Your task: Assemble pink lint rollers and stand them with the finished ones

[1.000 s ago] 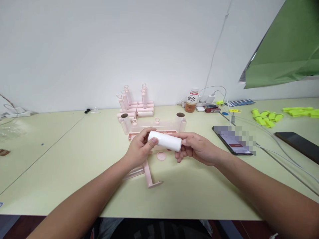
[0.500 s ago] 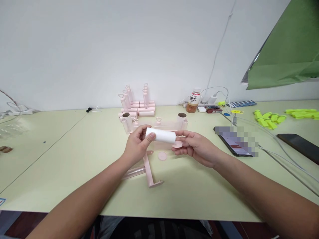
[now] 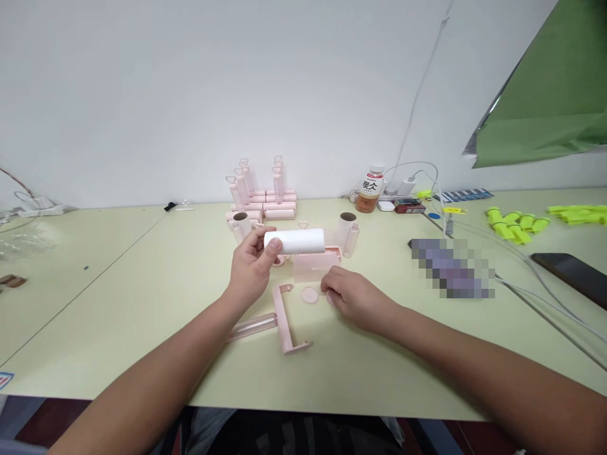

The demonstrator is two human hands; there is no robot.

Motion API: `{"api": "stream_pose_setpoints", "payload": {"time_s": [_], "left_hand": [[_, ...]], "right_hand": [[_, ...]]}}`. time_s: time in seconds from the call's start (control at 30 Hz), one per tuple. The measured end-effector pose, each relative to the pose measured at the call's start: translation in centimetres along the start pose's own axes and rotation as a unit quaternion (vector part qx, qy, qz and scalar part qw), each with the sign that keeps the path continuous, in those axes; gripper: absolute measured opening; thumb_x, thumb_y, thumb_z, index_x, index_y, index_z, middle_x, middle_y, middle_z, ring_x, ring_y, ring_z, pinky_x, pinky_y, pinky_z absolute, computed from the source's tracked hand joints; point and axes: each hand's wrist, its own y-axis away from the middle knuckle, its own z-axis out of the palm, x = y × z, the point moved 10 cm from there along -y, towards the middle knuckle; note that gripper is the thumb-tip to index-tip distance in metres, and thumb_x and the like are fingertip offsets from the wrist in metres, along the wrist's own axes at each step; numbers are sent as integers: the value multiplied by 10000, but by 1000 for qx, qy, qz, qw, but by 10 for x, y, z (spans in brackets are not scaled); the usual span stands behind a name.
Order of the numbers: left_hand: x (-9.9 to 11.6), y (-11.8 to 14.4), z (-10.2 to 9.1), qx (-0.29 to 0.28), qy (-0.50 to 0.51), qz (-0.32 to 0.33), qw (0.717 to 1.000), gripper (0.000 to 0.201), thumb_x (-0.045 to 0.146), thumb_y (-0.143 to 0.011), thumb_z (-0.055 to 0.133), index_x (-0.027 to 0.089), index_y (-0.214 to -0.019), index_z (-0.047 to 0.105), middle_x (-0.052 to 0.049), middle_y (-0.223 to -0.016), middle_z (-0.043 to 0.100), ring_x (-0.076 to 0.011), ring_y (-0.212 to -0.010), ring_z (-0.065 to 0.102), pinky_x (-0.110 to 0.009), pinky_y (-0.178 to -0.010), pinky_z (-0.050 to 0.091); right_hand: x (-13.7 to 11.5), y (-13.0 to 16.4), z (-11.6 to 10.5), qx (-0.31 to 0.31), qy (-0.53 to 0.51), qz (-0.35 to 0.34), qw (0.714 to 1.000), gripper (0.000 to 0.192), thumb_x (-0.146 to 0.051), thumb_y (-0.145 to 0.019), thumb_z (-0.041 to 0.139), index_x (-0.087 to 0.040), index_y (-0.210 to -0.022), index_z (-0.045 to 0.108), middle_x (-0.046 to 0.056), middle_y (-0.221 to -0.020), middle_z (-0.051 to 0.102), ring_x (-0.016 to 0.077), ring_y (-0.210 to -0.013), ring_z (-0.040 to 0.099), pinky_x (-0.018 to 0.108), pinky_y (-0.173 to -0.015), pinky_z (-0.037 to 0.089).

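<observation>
Above the table, left hand gripping white roll — right hand lowered, curled

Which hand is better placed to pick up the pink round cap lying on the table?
Right hand: it rests beside the pink round cap, while the left hand holds the white roll.

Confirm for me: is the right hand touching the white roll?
Apart. The head view shows the right hand down near the table, with clear space between it and the white roll, held only by the left hand.
</observation>
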Motion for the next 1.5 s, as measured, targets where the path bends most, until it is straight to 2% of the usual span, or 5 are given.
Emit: {"api": "stream_pose_setpoints", "payload": {"time_s": [0.17, 0.53, 0.8, 1.13, 1.5], "left_hand": [[4, 3, 6, -37, 23, 21, 999, 502, 614, -804, 656, 164, -1024, 615, 21, -695, 604, -100, -487, 592, -230, -478, 444], [-1, 51, 74, -300, -80, -14, 950, 487, 572, -914, 519, 188, -1211, 562, -61, -891, 718, -192, -743, 698, -304, -651, 554], [6, 103, 111, -489, -380, 216, 755, 685, 681, -869, 503, 195, -1351, 540, -161, -1351, 613, -355, -1244, 556, -494, -1037, 398], [-15, 100, 117, -486, -475, 214, 702, 726, 748, -872, 384, 194, -1298, 580, -152, -1329, 620, -364, -1169, 564, -489, -979, 373], [8, 68, 91, -435, -481, 166, 743, 455, 495, -993, 345, 186, -931, 674, -92, -917, 704, -243, -841, 609, -352, -755, 421]], "right_hand": [[-20, 2, 6, 0, 45, -87, 995, 223, -66, -901, 422, -167, -873, 619, 79, -880, 622, 188, -744, 586, 301, -659, 453], [-17, 31, -101, 259, -206, 0, 944, 482, -478, -777, 709, -227, -1155, 546, 95, -1047, 683, 259, -919, 655, 347, -755, 524], [39, 18, -112, 116, 36, 174, 977, 540, -434, -794, 665, -231, -1285, 561, 52, -867, 731, 237, -679, 674, 320, -618, 485], [71, 6, -89, 99, 60, 209, 971, 400, -441, -815, 649, -189, -1118, 583, 121, -1187, 706, 279, -920, 698, 347, -742, 501], [61, 10, -101, 122, 74, 200, 969, 562, -528, -824, 628, -185, -1267, 582, 111, -1176, 704, 265, -809, 693, 373, -684, 501]]}}
